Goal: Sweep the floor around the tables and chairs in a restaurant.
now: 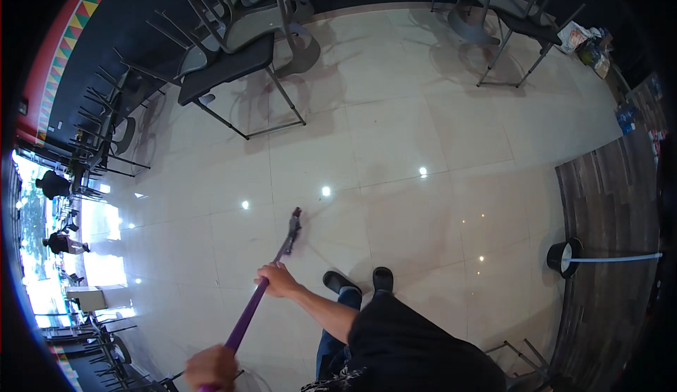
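Note:
A long purple pole (248,311) slants from the lower left toward the middle of the floor, with a narrow dark broom or mop head (293,233) at its far end on the glossy tiles. My left hand (211,367) is closed around the pole near the lower edge, slightly blurred. Higher up, my right hand (278,279) grips the same pole, thumb and fingers wrapped round it. My feet in dark clogs (383,279) stand just right of the pole.
Chairs (247,25) rest upturned on tables (226,68), with more at upper right (525,25) and along the left wall. A black bucket (557,256) with a pale pipe sits beside a wood-patterned counter (606,201). Two people (60,244) are by the bright left entrance.

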`<control>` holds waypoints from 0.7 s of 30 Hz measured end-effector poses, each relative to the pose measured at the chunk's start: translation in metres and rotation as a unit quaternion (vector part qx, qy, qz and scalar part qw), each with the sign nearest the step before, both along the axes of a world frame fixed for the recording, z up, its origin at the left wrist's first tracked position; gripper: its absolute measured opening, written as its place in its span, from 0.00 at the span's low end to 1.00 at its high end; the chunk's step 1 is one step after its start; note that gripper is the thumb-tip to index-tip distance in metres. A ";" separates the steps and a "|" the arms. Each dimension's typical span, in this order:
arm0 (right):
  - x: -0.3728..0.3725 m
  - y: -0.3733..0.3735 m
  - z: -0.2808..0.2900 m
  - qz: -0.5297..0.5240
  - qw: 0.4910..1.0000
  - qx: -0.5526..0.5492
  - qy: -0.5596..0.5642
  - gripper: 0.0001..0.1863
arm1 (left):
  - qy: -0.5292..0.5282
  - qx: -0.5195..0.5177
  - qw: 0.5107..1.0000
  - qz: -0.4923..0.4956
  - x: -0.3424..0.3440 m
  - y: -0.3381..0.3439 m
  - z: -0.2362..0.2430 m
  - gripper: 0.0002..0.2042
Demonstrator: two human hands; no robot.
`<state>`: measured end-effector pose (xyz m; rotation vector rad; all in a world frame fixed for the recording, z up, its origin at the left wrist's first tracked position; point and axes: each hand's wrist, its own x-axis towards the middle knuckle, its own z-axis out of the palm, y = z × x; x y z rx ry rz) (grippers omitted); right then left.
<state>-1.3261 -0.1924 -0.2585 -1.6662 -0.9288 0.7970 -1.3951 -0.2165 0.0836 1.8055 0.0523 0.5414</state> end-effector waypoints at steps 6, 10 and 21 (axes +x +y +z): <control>0.029 -0.132 0.003 -0.166 0.978 -0.031 -0.119 0.09 | -0.004 -0.249 0.965 -0.081 -0.003 0.060 -0.002 0.15; 0.079 -0.252 -0.079 -0.345 0.903 -0.255 -0.025 0.09 | 0.100 -0.348 0.917 -0.169 0.088 0.026 -0.151 0.14; 0.145 0.013 -0.160 -0.245 0.954 -0.136 -0.107 0.11 | -0.001 -0.287 0.951 0.115 0.097 0.186 -0.148 0.12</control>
